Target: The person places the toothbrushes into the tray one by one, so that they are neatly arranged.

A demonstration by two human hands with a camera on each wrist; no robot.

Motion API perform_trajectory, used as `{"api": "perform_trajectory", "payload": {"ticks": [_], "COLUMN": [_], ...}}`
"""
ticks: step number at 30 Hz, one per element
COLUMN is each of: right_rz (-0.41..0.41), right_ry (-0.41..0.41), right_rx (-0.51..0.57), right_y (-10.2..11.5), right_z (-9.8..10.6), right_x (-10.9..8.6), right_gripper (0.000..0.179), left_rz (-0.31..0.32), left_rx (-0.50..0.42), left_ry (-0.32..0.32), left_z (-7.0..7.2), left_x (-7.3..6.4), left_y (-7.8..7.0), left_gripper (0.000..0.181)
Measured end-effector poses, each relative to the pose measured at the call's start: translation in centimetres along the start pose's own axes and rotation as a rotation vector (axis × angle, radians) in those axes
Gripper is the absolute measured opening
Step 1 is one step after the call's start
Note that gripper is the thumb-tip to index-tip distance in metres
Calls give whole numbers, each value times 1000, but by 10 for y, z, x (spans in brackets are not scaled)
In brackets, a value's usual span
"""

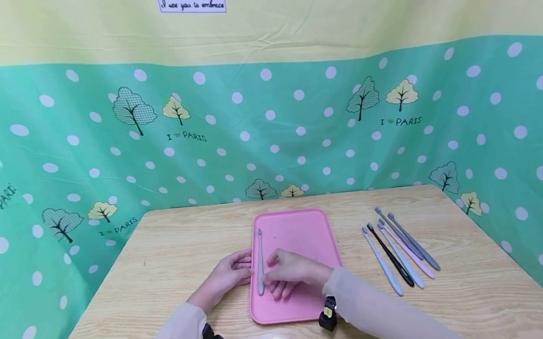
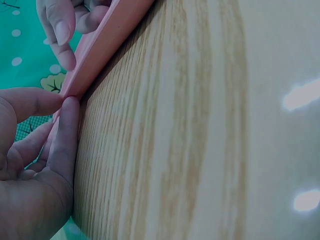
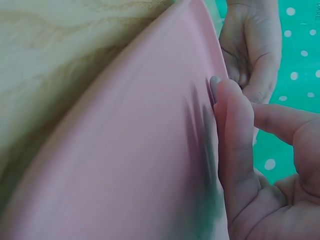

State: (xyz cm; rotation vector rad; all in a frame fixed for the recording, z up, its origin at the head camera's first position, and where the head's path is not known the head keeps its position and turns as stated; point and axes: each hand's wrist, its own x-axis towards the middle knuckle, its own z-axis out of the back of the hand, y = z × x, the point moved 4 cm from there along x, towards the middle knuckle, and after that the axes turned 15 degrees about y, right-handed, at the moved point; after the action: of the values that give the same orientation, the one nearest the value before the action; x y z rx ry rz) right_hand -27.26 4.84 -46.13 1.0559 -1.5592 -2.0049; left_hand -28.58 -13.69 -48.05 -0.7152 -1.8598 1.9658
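A pink tray (image 1: pixel 301 231) lies on the table with a light grey toothbrush (image 1: pixel 260 262) lengthwise along its left side, bristle head toward the back. My left hand (image 1: pixel 229 274) is at the tray's left edge; thumb and finger pinch the rim in the left wrist view. From the right, my right hand (image 1: pixel 290 273) reaches across the tray and pinches the toothbrush near its handle end. In the right wrist view the rounded grey handle tip (image 3: pixel 214 86) shows beside the fingertips of the right hand (image 3: pixel 270 165), which hide part of the handle.
Right of the tray, several toothbrushes lie side by side on the wooden table (image 1: pixel 171 243): a light blue one (image 1: pixel 383 262), a black one (image 1: pixel 391 256), and pink and grey ones. A patterned green and yellow curtain (image 1: pixel 268 126) hangs around the table.
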Motion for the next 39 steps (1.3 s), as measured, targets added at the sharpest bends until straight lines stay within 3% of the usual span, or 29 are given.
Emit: {"api": "perform_trajectory", "payload": {"ticks": [17, 39], "right_rz": [1, 13], "right_ry": [-11, -35], "right_rx": [-73, -130], "right_y": [0, -7], "right_z": [26, 60], "right_x": [-37, -90], "right_gripper": [54, 48], "left_rz": [7, 10], "left_rx": [13, 6], "left_ry": [-12, -27], "left_z": [-2, 0], "left_x": [-1, 0], "left_y": [-2, 1], "left_gripper": [64, 64]}}
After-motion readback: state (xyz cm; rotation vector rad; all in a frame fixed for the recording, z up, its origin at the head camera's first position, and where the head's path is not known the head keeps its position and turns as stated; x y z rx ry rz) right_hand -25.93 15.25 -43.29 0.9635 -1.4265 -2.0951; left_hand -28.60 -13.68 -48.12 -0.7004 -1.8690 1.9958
